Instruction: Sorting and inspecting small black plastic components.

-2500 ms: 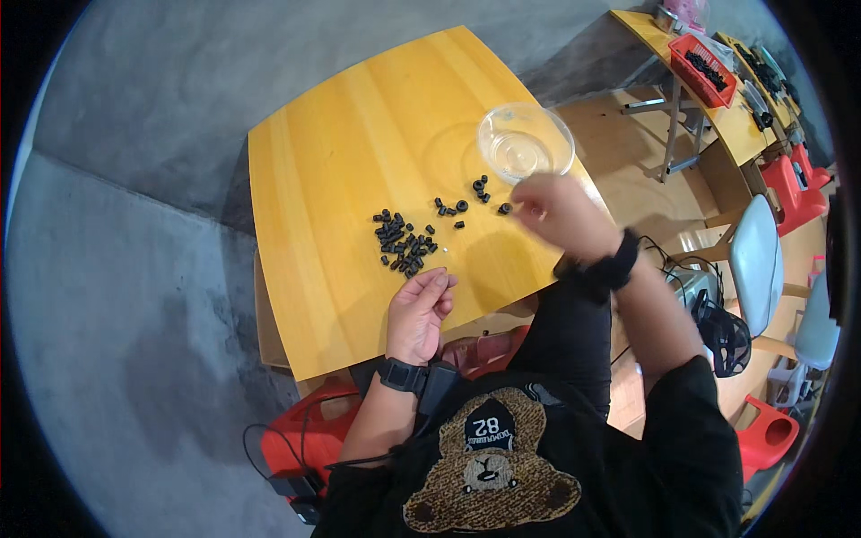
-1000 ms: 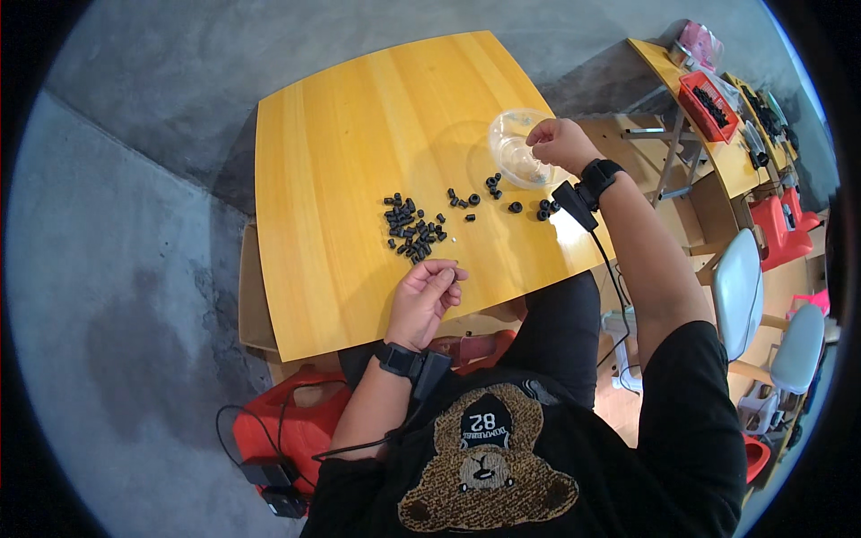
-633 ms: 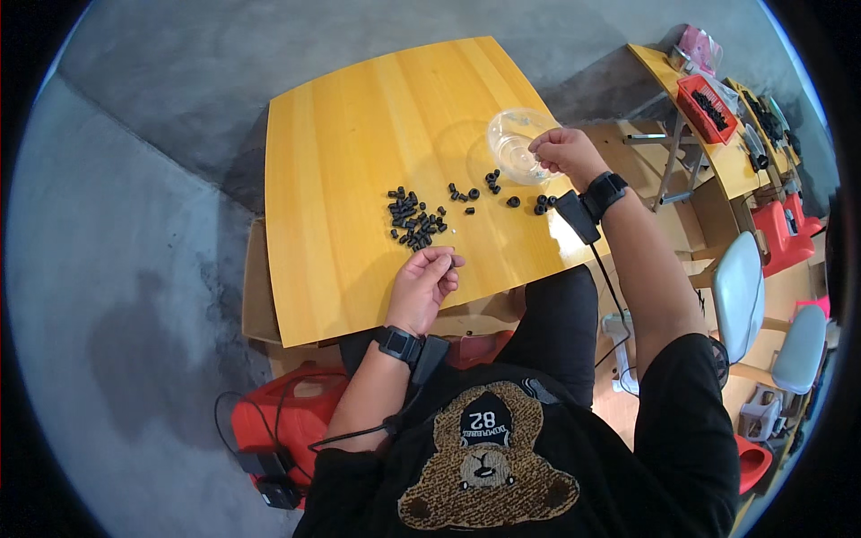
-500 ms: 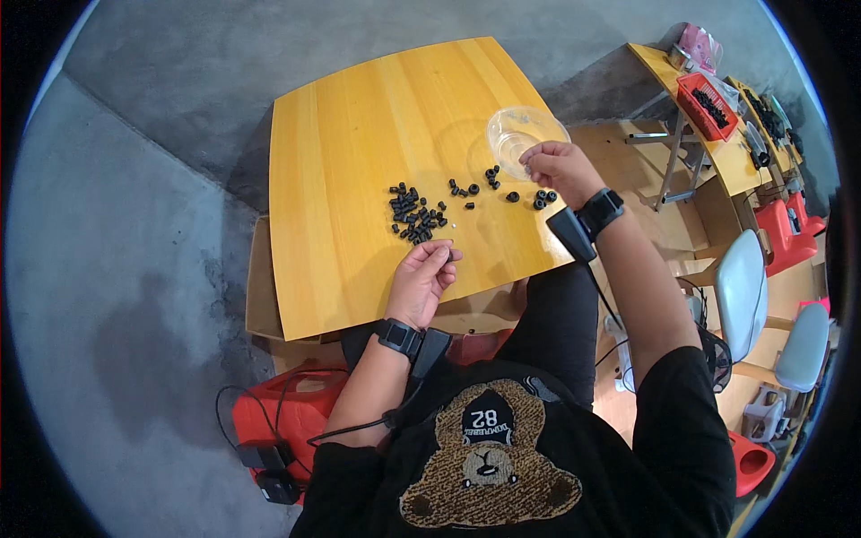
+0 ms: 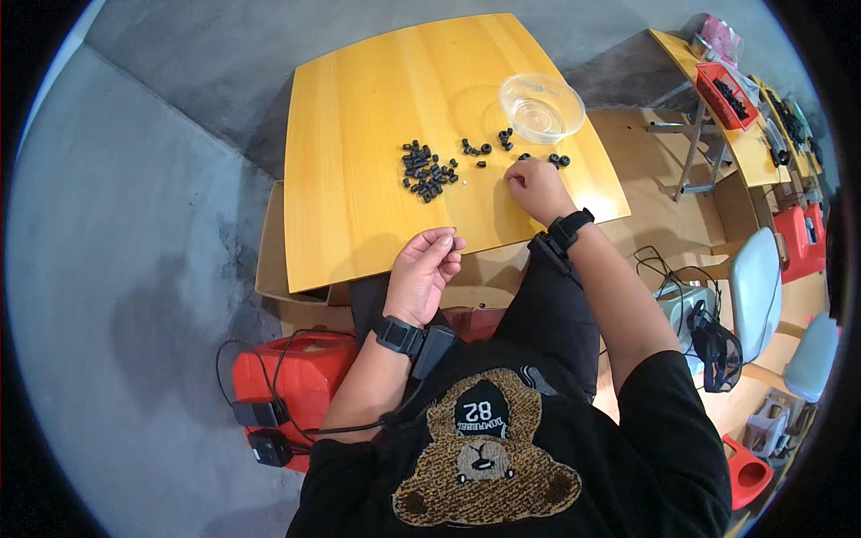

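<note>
My left hand (image 5: pixel 423 273) is held just off the near edge of the table (image 5: pixel 359 117), its thumb and fingertips pinching a small black part (image 5: pixel 455 245). Further right, my right hand (image 5: pixel 540 190) is over the table with its fingers curled together; whatever they hold, if anything, is hidden. A pile of small black cylindrical parts (image 5: pixel 429 177) lies beyond my left hand. Several round black pieces (image 5: pixel 558 161) rest by my right hand, partly covered by it. Past them stands a clear plastic bowl (image 5: pixel 579 115). One tiny white piece (image 5: pixel 465 183) sits beside the pile.
At the far right, a red basket (image 5: pixel 715 67) of black parts stands on a second table (image 5: pixel 674 56). Blue chair parts (image 5: pixel 755 291) are at my right. On the floor to my left is a red plastic seat (image 5: pixel 296 377), with cables and a black box (image 5: pixel 269 448).
My right hand has come back from the bowl's rim toward me, down to the round black pieces. My left hand keeps its pinch. The whole view has shifted, with the table higher in it.
</note>
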{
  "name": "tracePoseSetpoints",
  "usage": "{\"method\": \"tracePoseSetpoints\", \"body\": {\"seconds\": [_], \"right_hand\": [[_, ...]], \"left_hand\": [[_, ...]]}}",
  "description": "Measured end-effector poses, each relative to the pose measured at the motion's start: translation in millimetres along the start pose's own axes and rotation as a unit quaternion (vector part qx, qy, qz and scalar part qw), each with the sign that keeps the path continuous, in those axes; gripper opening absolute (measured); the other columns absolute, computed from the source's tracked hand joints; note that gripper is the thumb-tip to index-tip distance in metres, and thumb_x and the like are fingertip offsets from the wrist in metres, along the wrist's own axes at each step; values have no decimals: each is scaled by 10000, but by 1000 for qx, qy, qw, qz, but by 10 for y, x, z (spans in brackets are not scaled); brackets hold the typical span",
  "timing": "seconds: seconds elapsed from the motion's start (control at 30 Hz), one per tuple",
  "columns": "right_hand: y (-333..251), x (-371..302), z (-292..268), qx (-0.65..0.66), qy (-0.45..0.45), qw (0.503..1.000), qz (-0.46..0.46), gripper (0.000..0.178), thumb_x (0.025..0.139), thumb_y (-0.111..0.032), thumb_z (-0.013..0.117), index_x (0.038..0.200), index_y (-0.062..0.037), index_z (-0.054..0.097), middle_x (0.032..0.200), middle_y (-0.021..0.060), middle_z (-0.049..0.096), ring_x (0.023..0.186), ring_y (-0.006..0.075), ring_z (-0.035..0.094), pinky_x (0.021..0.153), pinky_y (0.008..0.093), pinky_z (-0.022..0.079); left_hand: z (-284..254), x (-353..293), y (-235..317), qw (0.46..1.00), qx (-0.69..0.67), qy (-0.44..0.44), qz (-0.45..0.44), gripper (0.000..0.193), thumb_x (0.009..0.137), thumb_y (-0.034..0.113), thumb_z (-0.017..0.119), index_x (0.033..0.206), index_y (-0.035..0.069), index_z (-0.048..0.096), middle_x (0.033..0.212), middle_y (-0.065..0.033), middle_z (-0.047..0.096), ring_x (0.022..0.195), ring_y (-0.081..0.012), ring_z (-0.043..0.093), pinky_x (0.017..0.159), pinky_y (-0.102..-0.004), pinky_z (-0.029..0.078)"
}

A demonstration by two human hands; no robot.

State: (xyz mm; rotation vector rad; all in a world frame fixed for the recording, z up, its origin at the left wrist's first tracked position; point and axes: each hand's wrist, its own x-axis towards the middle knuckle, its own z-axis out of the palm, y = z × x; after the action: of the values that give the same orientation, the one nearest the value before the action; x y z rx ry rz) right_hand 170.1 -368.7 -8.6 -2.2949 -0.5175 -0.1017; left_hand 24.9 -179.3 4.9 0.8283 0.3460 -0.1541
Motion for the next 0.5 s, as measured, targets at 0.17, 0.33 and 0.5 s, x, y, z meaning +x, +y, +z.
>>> {"method": "tracePoseSetpoints", "body": {"seconds": [0.17, 0.33, 0.5], "right_hand": [[-34, 23, 9, -79, 11, 995, -68, 131, 734, -47, 532, 757, 11, 648, 770, 178, 627, 740, 328, 602, 705, 389, 488], [-40, 24, -100, -21, -23, 999, -32, 131, 726, -46, 535, 766, 8, 648, 787, 182, 623, 751, 332, 601, 697, 376, 489], [42, 40, -104, -27, -17, 998, -55, 143, 703, -35, 534, 776, 3, 652, 782, 183, 618, 745, 337, 596, 690, 377, 487]], "left_hand": [[-77, -55, 9, 1000, 5, 23, 17, 131, 880, 81, 545, 996, 27, 573, 897, -88, 608, 678, -77, 553, 622, -185, 491], [-102, -71, -79, 999, -7, 35, -3, 133, 879, 79, 544, 996, 22, 572, 898, -91, 609, 690, -81, 563, 635, -186, 499], [-112, -80, -91, 999, -8, 39, -11, 132, 879, 75, 541, 995, 19, 570, 903, -94, 608, 697, -82, 568, 640, -184, 502]]}}
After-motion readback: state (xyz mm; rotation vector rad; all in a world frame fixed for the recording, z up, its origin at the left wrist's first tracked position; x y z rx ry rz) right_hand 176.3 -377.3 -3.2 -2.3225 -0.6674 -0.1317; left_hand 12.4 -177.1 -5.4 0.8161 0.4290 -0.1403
